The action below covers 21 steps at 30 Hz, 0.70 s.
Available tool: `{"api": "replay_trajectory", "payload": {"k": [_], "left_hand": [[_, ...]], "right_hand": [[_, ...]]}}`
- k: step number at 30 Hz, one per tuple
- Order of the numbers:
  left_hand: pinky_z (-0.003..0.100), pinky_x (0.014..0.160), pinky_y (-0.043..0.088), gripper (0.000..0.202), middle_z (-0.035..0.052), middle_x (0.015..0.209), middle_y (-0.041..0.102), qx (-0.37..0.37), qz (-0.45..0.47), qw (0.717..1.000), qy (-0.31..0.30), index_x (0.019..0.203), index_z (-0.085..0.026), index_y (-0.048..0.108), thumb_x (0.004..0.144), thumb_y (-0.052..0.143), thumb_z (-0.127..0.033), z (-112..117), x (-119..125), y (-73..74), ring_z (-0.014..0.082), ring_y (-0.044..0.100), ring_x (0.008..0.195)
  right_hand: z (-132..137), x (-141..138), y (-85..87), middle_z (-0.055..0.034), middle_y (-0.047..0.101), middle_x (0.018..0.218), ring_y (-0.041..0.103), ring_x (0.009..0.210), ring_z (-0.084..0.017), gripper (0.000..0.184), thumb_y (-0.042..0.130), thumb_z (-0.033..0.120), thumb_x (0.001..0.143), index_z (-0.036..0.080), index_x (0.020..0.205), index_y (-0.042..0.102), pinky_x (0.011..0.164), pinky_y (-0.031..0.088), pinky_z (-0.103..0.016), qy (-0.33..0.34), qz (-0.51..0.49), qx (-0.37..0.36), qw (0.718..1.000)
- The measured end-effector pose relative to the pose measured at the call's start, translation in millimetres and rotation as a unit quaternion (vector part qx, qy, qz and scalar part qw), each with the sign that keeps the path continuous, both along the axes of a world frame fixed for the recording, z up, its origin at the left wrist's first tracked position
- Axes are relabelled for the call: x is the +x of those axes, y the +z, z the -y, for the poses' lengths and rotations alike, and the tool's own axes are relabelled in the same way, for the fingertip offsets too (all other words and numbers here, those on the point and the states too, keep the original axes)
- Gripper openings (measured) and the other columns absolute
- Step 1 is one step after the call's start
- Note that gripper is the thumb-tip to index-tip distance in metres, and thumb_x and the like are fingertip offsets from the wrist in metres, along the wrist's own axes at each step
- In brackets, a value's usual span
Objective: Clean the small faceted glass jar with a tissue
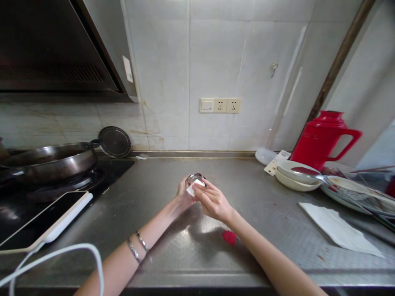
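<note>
Over the middle of the steel counter point(173, 230) my left hand point(184, 196) grips a small clear glass jar point(195, 179) from the left side. My right hand point(212, 202) is closed in a pinch on a small white piece of paper or label point(194, 188) at the jar's front. Both hands touch the jar. A small red cap or lid point(229, 237) lies on the counter just under my right forearm. Two thin bracelets point(137, 245) sit on my left wrist.
A dark wok point(52, 161) stands on the stove at left, with a round lid point(115, 142) leaning on the wall. A tablet point(43, 220) with a white cable point(77, 250) lies front left. Right: red thermos jug point(324, 137), stacked dishes point(296, 174), a white napkin point(338, 226).
</note>
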<state>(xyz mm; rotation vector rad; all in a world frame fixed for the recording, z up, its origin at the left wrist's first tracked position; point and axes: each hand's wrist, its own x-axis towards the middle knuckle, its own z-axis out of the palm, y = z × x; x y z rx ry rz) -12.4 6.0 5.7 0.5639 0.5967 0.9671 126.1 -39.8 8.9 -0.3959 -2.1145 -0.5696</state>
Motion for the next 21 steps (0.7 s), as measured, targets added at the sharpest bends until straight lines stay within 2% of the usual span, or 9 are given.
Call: {"api": "replay_trajectory", "payload": {"k": [8,11,14,17,21], "left_hand": [[0.027,0.048,0.043,0.031,0.0071,0.062,0.063,-0.017,0.016,1.000,-0.003,0.079,-0.013,0.061,0.084,0.042,-0.037,2.5,-2.5,6.6,0.0163,0.057,0.050],[0.027,0.048,0.043,0.035,0.0090,0.061,0.063,-0.022,0.018,1.000,-0.012,0.078,-0.012,0.062,0.084,0.041,-0.039,1.8,-3.2,6.2,0.0176,0.058,0.051],[0.026,0.045,0.040,0.041,0.0112,0.063,0.064,0.003,0.018,0.999,-0.044,0.078,-0.011,0.063,0.084,0.039,-0.043,0.0,-3.5,3.5,0.0202,0.060,0.054],[0.025,0.041,0.036,0.048,0.0122,0.062,0.064,0.048,0.001,0.994,-0.094,0.081,-0.010,0.064,0.082,0.036,-0.049,-0.3,-2.8,-0.3,0.0204,0.058,0.049],[0.027,0.039,0.035,0.055,0.0131,0.063,0.065,0.091,-0.036,0.985,-0.145,0.085,-0.010,0.064,0.081,0.033,-0.055,2.7,-0.1,-2.6,0.0199,0.055,0.043]], "right_hand": [[-7.9,14.1,-1.4,-0.0119,0.071,0.104,0.060,0.112,-0.019,0.038,0.039,0.001,0.085,0.012,0.118,0.054,0.108,0.039,-0.045,-0.020,-0.012,-0.004,1.000],[-10.7,18.4,0.4,-0.0120,0.070,0.107,0.061,0.111,-0.019,0.039,0.037,0.002,0.088,0.015,0.121,0.053,0.105,0.044,-0.045,-0.031,-0.025,-0.010,0.999],[-15.1,21.3,-0.2,-0.0120,0.068,0.110,0.061,0.112,-0.020,0.039,0.039,0.004,0.089,0.016,0.124,0.052,0.100,0.050,-0.044,-0.033,-0.046,-0.021,0.998],[-19.1,21.1,-3.0,-0.0108,0.070,0.106,0.063,0.107,-0.020,0.037,0.042,0.004,0.089,0.016,0.122,0.054,0.096,0.052,-0.041,-0.042,-0.085,-0.032,0.995],[-18.6,15.3,-4.7,-0.0085,0.073,0.097,0.070,0.087,-0.017,0.029,0.044,0.008,0.090,0.019,0.112,0.060,0.076,0.059,-0.028,-0.063,-0.161,-0.078,0.982]]}}
